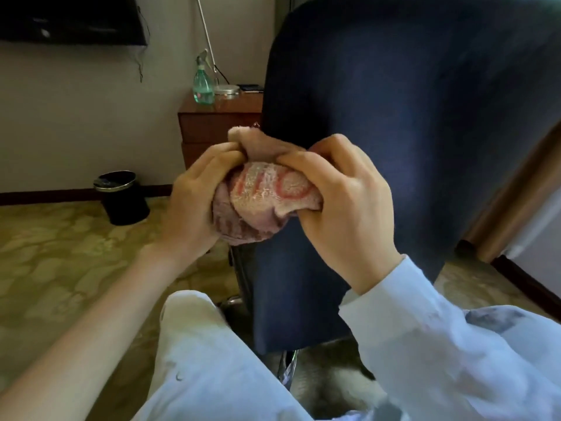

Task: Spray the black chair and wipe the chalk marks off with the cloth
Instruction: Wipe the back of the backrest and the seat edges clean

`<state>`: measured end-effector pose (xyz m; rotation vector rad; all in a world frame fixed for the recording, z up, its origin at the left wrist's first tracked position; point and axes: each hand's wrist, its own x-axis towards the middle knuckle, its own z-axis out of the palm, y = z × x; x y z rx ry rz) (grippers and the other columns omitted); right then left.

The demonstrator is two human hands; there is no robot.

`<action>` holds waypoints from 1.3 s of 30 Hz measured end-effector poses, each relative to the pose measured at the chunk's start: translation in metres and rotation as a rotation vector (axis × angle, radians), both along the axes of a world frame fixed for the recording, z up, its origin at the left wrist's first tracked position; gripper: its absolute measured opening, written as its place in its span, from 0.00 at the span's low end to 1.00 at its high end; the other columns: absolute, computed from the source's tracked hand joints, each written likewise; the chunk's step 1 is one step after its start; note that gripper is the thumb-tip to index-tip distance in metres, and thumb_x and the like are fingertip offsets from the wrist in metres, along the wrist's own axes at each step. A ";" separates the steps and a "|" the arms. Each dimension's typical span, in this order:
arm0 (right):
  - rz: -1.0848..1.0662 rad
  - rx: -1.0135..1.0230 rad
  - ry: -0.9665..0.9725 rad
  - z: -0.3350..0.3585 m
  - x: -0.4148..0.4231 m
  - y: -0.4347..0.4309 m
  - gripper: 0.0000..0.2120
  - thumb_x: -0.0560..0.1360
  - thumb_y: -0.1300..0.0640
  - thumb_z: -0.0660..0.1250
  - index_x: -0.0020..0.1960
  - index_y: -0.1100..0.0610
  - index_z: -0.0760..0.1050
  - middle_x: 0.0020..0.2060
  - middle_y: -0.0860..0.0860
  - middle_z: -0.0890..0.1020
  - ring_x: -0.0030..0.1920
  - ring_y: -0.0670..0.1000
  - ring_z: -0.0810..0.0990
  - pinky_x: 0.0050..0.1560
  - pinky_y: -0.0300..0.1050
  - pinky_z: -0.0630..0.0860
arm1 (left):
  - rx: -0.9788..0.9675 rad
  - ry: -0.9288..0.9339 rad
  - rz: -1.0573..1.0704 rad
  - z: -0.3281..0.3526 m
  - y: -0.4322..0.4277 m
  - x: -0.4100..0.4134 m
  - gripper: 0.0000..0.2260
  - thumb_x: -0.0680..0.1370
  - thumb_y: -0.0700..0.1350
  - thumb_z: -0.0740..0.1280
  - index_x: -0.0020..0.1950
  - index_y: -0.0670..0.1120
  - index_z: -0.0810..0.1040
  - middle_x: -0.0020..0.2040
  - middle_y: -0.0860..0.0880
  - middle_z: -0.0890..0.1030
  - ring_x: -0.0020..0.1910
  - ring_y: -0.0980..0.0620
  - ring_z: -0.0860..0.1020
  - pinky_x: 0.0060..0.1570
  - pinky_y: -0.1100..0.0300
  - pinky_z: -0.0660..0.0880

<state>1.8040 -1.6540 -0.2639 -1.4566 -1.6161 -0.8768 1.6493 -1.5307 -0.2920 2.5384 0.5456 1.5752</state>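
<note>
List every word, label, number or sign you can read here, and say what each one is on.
Nothing here reads as a whole word.
Cloth, bunched between the left hand and right hand: red lettering, creased; only a round "O"-like shape shows.
Spray bottle on the wooden dresser: a small mark low on it, too small to read.
Black chair: no text visible.

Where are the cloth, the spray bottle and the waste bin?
cloth (270, 189): head view, on the bunched face with red marks
spray bottle (203, 88): head view, on its green body
waste bin (126, 208): head view, on its black side wall
</note>
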 end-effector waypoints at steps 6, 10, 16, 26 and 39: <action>0.033 -0.072 -0.068 -0.060 0.012 -0.001 0.15 0.69 0.59 0.73 0.55 0.55 0.81 0.47 0.54 0.78 0.46 0.55 0.77 0.36 0.50 0.78 | -0.164 -0.006 -0.057 -0.058 -0.005 0.010 0.09 0.78 0.48 0.63 0.54 0.62 0.76 0.45 0.54 0.80 0.50 0.47 0.79 0.54 0.51 0.76; 0.042 -0.125 -0.034 -0.109 0.021 -0.006 0.15 0.68 0.59 0.74 0.54 0.55 0.81 0.46 0.54 0.79 0.47 0.55 0.77 0.36 0.49 0.78 | -0.218 0.068 -0.081 -0.104 -0.011 0.013 0.20 0.76 0.60 0.63 0.59 0.48 0.78 0.55 0.50 0.80 0.55 0.54 0.77 0.59 0.61 0.73; 0.083 -0.179 0.098 -0.167 0.037 -0.025 0.11 0.70 0.56 0.73 0.52 0.54 0.81 0.46 0.52 0.80 0.48 0.53 0.78 0.42 0.45 0.80 | -0.453 0.167 -0.178 -0.149 -0.027 0.024 0.18 0.77 0.49 0.59 0.58 0.38 0.78 0.61 0.46 0.76 0.61 0.58 0.73 0.64 0.71 0.66; 0.057 -0.375 0.208 -0.233 0.067 -0.053 0.24 0.58 0.63 0.80 0.50 0.48 0.77 0.46 0.47 0.77 0.46 0.50 0.78 0.43 0.38 0.78 | -0.413 0.352 -0.296 -0.206 -0.042 0.046 0.11 0.78 0.42 0.64 0.61 0.47 0.76 0.59 0.51 0.76 0.59 0.64 0.71 0.62 0.72 0.68; -0.056 -0.548 0.218 -0.225 0.098 -0.077 0.26 0.54 0.63 0.79 0.46 0.43 0.78 0.39 0.44 0.77 0.37 0.49 0.79 0.32 0.35 0.77 | -0.173 0.471 -0.334 -0.221 -0.061 0.074 0.13 0.73 0.38 0.70 0.58 0.44 0.79 0.53 0.47 0.81 0.51 0.51 0.80 0.52 0.57 0.78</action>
